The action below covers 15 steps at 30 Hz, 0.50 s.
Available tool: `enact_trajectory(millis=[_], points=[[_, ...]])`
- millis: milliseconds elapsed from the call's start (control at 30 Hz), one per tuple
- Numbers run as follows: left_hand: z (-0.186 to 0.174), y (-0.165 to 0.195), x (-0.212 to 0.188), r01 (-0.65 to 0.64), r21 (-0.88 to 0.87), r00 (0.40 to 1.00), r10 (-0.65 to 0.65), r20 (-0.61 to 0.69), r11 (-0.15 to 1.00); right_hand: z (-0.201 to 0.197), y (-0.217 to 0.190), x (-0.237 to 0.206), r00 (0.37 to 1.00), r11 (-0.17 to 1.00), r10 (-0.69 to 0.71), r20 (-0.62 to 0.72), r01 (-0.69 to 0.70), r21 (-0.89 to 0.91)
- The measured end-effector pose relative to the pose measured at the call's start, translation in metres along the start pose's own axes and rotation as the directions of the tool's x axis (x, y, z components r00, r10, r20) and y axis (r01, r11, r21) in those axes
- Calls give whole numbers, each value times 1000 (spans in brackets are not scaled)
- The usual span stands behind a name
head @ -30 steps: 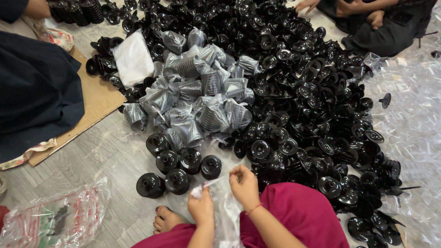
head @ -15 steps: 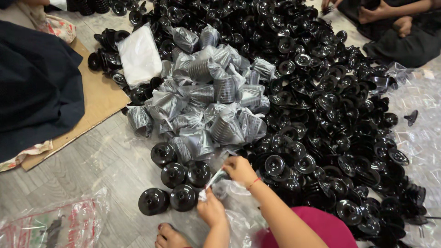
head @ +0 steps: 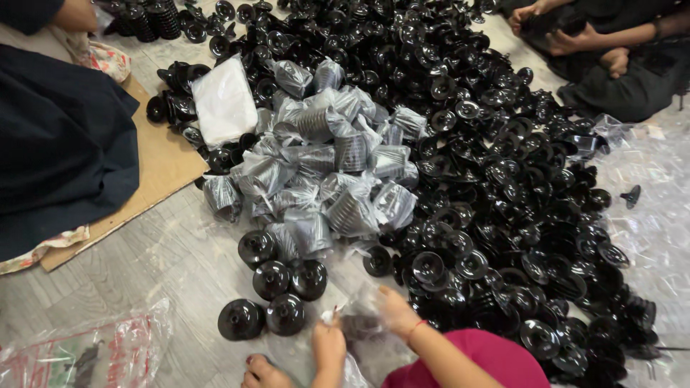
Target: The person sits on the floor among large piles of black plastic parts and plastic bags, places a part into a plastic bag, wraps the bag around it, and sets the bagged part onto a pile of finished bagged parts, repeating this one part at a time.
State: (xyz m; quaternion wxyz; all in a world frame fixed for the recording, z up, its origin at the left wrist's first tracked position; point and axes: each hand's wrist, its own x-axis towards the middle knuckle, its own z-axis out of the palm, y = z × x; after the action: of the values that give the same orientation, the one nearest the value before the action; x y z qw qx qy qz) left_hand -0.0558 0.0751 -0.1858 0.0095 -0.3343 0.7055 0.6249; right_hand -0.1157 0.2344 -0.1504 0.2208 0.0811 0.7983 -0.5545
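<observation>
In the head view, the left hand [head: 328, 343] pinches one edge of a clear plastic bag [head: 357, 316], and the right hand [head: 395, 310] grips the bag's other side, fingers closed on the film. Something dark shows through the bag between the two hands. Just left of the left hand stand five stacks of black round parts [head: 277, 287] on the grey floor [head: 158, 266]. Above the hands lies a heap of filled bags [head: 323, 172]. To the right spreads a big pile of loose black parts [head: 517, 187].
</observation>
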Motion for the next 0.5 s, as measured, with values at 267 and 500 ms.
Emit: enact_trajectory(millis=[267,500], points=[[-25,99,-8,308,-371,553,152,819,876,-109,-76,-84,872,832,-182,455,-110,544],[-60,238,-51,-129,-50,105,63,992,990,-155,-180,-158,673,926,-376,637,304,224]])
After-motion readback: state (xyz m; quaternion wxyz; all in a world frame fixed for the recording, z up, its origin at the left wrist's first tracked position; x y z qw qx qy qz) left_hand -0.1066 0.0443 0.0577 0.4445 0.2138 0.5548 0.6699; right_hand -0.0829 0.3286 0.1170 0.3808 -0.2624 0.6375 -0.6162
